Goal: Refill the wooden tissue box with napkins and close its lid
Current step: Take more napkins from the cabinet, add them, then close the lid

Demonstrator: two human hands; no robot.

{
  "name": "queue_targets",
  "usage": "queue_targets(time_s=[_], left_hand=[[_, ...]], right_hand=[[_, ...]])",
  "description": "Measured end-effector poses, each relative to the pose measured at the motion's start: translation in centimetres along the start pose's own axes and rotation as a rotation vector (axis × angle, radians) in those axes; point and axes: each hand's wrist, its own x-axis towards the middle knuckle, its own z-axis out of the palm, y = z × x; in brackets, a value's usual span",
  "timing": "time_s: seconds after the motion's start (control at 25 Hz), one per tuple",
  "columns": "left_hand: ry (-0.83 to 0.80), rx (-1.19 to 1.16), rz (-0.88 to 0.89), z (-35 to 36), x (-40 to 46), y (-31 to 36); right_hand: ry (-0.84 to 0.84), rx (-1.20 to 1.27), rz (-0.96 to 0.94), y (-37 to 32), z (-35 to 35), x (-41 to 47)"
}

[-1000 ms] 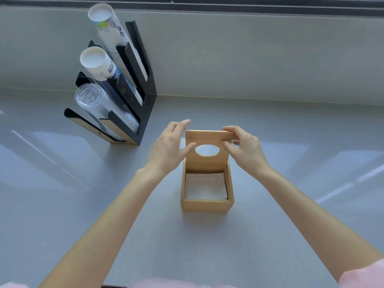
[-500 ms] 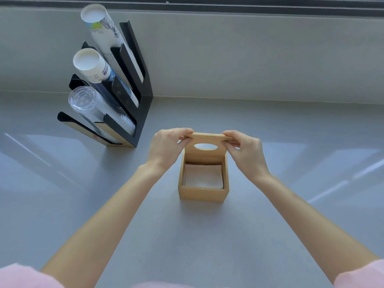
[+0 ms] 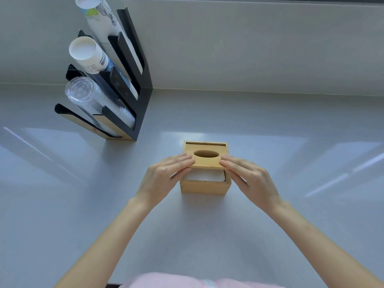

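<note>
A small wooden tissue box [image 3: 204,186] stands on the grey counter in front of me. Its hinged wooden lid [image 3: 207,163], with an oval slot, is tilted low over the box and leaves a gap at the near side. White napkins [image 3: 204,176] show through that gap inside the box. My left hand [image 3: 166,175] holds the lid's left edge with its fingertips. My right hand [image 3: 247,176] holds the lid's right edge the same way.
A black cup dispenser rack [image 3: 143,96] stands at the back left against the wall, holding stacks of paper cups [image 3: 87,53] and clear plastic cups [image 3: 83,94]. The grey counter [image 3: 291,163] runs wide on both sides; a low wall rises behind.
The lid has swung down from upright to nearly flat over the box, with both hands following it down. The camera has tilted, so the box sits lower in view.
</note>
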Motion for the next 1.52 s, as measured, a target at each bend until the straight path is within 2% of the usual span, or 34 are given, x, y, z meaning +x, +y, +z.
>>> queue_targets(time_s=[0.56,0.96,1.08,1.2,1.52], left_hand=[[-0.028,0.159,0.055,1.8,-2.6,-0.8],[-0.034,0.188,0.022,2.2,-2.6,-1.2],[-0.081,0.262,0.034,2.5,-2.2,-0.9],[-0.120,0.317,0.010,3.2,-1.8,-0.9],[-0.256,0.294,-0.068,2.9,-1.2,-0.4]], right_hand=[[-0.014,-0.087,-0.034,0.4,2.3,-3.2],[-0.020,-0.127,-0.031,0.5,2.6,-3.3],[-0.036,-0.231,0.013,0.2,2.6,-3.1],[-0.100,-0.236,0.088,0.3,2.8,-2.9],[-0.133,-0.250,0.114,0.2,2.3,-2.4]])
